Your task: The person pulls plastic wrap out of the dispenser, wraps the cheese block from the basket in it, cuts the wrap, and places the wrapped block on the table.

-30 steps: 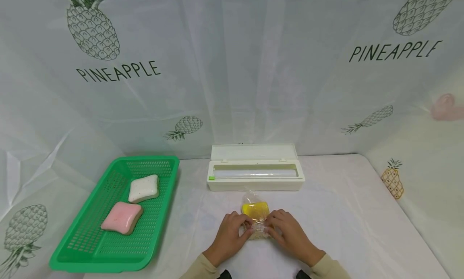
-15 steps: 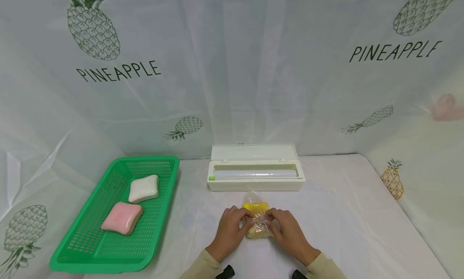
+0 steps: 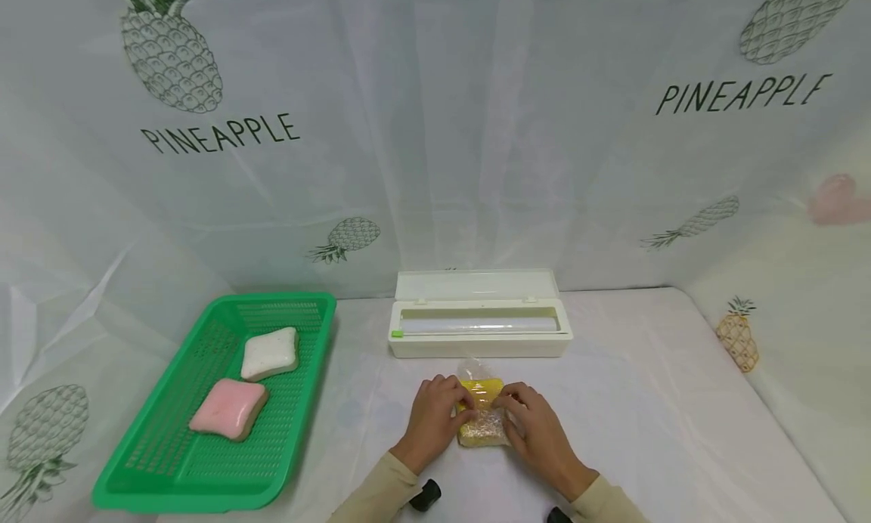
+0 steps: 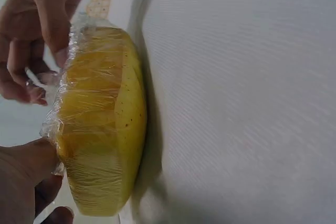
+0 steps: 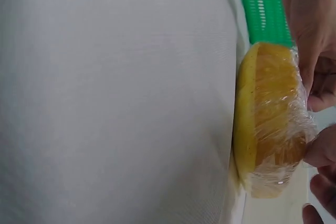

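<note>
A yellow toast-shaped piece with a brownish edge lies on the white-covered table, partly wrapped in clear cling film. Creased film covers its near half, and a loose flap stands out at the far end. My left hand pinches the film at the left side of the piece. From the right, my right hand pinches the film too, with bent fingers over the edge. In the left wrist view the wrapped yellow piece shows film gathered along its upper edge, between thumb and fingers of both hands.
Behind the hands stands a white cling film dispenser, lid raised, roll inside. At left, a green basket holds a white toast-shaped piece and a pink one. A pineapple-print curtain hangs at the back.
Both hands have shifted slightly away from the body along the piece, drawing the film over it. The near end now shows under smoother film. The basket and dispenser have stayed put.
</note>
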A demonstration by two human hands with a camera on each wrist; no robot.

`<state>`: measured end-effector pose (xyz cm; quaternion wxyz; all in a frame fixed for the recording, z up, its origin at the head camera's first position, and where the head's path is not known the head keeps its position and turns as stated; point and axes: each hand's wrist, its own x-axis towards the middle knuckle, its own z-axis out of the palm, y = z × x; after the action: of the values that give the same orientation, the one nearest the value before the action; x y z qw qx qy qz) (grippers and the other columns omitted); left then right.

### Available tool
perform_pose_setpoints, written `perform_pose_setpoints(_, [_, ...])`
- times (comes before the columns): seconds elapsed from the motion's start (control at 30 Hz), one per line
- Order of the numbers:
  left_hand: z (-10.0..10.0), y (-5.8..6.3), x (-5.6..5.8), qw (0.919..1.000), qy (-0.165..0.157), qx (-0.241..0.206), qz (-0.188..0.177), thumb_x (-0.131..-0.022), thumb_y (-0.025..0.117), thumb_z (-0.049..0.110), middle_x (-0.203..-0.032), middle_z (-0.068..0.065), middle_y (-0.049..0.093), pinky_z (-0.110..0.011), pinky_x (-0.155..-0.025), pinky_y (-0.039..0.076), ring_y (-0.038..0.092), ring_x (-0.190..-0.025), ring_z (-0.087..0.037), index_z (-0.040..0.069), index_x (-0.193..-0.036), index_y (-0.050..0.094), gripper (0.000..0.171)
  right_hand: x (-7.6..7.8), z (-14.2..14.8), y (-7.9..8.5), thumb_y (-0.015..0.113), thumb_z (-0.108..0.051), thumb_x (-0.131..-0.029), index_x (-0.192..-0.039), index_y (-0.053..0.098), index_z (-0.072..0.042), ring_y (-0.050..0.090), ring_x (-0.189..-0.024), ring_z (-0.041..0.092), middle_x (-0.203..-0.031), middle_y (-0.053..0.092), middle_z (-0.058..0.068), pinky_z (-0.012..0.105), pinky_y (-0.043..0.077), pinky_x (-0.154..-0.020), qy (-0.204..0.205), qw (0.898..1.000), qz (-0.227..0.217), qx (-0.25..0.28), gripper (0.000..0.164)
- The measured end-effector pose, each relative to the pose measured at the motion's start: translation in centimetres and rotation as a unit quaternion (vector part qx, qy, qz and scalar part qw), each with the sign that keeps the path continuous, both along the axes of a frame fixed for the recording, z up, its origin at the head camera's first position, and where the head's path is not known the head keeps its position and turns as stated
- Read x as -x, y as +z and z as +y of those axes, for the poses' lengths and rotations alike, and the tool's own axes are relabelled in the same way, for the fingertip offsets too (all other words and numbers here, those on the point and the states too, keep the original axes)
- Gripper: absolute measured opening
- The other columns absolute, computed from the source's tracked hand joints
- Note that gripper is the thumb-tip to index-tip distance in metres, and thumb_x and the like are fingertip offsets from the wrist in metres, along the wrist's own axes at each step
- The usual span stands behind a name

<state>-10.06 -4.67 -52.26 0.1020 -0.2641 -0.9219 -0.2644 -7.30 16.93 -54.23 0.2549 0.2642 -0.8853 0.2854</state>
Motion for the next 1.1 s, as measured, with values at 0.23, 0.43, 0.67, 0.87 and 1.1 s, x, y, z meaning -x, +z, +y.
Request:
perform_pose_setpoints(0.23, [-0.6, 0.1, -0.7, 0.9837, -0.032, 0.135, 0.115, -0.094, 0.075, 0.044, -0.094, 0.012, 0.066, -0.03, -0.089, 0.048, 0.057, -0.089, -0.009, 0.027, -0.094, 0.084, 0.019, 0.0, 0.6, 0.1, 0.084, -0.01, -0.082, -0.097, 0.082, -0.018, 0.066, -0.098, 0.021, -0.108, 0.072, 0.0, 0.043, 0.055, -0.082, 0.031, 0.994, 0.07, -0.078, 0.017])
perform_pose_setpoints(0.43, [-1.2, 0.6, -2.2, 0.9599, -0.077, 0.205, 0.174, -0.085, 0.082, 0.061, -0.115, 0.009, 0.066, -0.033, -0.097, 0.05, 0.06, -0.106, -0.013, 0.03, -0.119, 0.075, 0.047, -0.5, 1.2, 0.4, 0.035, -0.039, -0.116, -0.115, 0.08, -0.016, 0.067, -0.107, 0.022, -0.12, 0.074, 0.001, 0.042, 0.053, -0.092, 0.051, 0.987, 0.091, -0.125, 0.051])
perform_pose_setpoints(0.67, [-1.8, 0.3, -2.8, 0.9467, -0.092, 0.243, 0.191, -0.081, 0.087, 0.053, -0.129, 0.014, 0.072, -0.034, -0.108, 0.048, 0.064, -0.12, -0.014, 0.03, -0.131, 0.073, 0.057, -0.9, 1.9, 0.6, 0.083, -0.038, -0.086, -0.133, 0.074, -0.012, 0.065, -0.122, 0.026, -0.137, 0.071, 0.003, 0.042, 0.046, -0.103, 0.094, 0.973, 0.105, -0.185, 0.054])
perform_pose_setpoints(0.87, [-1.9, -0.2, -2.8, 0.941, -0.094, 0.254, 0.203, -0.085, 0.085, 0.048, -0.131, 0.014, 0.073, -0.035, -0.11, 0.047, 0.065, -0.126, -0.016, 0.029, -0.131, 0.075, 0.051, -0.8, 1.8, 0.3, 0.095, -0.033, -0.074, -0.127, 0.078, -0.013, 0.064, -0.125, 0.03, -0.135, 0.073, 0.001, 0.044, 0.049, -0.102, 0.076, 0.971, 0.091, -0.21, 0.06])
perform_pose_setpoints(1.1, [-1.8, -0.6, -2.9, 0.9401, -0.09, 0.262, 0.198, -0.088, 0.084, 0.046, -0.132, 0.017, 0.072, -0.036, -0.109, 0.047, 0.064, -0.126, -0.016, 0.032, -0.13, 0.076, 0.045, -0.7, 1.6, 0.0, 0.096, -0.028, -0.07, -0.122, 0.081, -0.013, 0.064, -0.121, 0.029, -0.129, 0.076, 0.0, 0.045, 0.052, -0.098, 0.075, 0.973, 0.091, -0.2, 0.056])
